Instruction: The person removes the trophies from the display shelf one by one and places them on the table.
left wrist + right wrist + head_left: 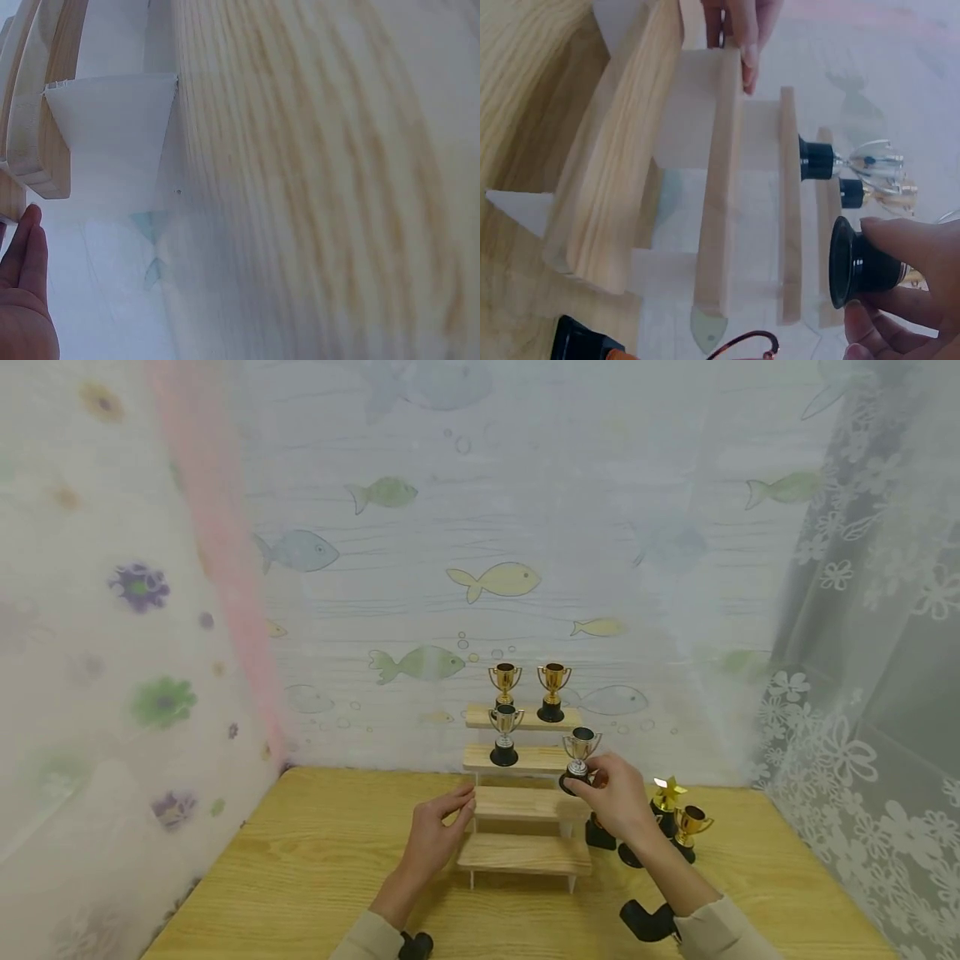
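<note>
R hand pinches a silver trophy by its blk base btwn thumb & fingers. Trophy's upright, up by the R end of the 2nd step from top on a wooden stand; right wrist view shows a gap btwn base & step. L hand is fairly open, fingers nearly straight, tips touching the L end of the 3rd step. Stand's on the desk, btwn its L & R edges. Other silver cup stands near 2nd step's L end; 2 gold cups are on the top step. Toward desk's R edge: star trophy w/ a gold trophy just beside it, plus blk bases partly hidden.
</note>
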The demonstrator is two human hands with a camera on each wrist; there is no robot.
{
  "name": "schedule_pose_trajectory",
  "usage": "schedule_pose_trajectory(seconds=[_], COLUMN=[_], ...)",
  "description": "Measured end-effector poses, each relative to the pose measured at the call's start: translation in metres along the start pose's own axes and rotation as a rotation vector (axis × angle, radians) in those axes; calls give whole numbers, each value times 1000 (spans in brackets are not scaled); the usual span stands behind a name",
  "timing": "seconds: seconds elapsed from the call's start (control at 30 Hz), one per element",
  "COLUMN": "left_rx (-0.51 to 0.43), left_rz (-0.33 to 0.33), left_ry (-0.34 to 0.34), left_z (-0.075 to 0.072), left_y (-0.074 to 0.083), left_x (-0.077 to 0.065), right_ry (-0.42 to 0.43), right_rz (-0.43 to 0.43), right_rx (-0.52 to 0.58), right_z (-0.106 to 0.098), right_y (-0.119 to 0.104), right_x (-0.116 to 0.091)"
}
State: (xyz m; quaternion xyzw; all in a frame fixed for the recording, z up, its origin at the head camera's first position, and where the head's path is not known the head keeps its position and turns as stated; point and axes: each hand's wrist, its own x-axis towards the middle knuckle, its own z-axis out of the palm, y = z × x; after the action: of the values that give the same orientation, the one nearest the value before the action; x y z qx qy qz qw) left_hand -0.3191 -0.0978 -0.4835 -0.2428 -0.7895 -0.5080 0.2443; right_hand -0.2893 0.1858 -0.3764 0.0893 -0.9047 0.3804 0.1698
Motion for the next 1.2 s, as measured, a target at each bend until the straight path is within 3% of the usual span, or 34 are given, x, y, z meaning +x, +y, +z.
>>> schedule_pose_trajectory(seconds=[0.6, 1.2], left_rx=[18, 11], left_rz=[-6, -6], left_ry=[19, 16], left_z=[0, 1], left_y=[1, -3], left_x=[2, 1], right_ry=[-82, -90], right_rz=[102, 160], right_rx=[-23, -37], right_z=[-11, 3], right_y=[27, 61], right_x=[-39, -58])
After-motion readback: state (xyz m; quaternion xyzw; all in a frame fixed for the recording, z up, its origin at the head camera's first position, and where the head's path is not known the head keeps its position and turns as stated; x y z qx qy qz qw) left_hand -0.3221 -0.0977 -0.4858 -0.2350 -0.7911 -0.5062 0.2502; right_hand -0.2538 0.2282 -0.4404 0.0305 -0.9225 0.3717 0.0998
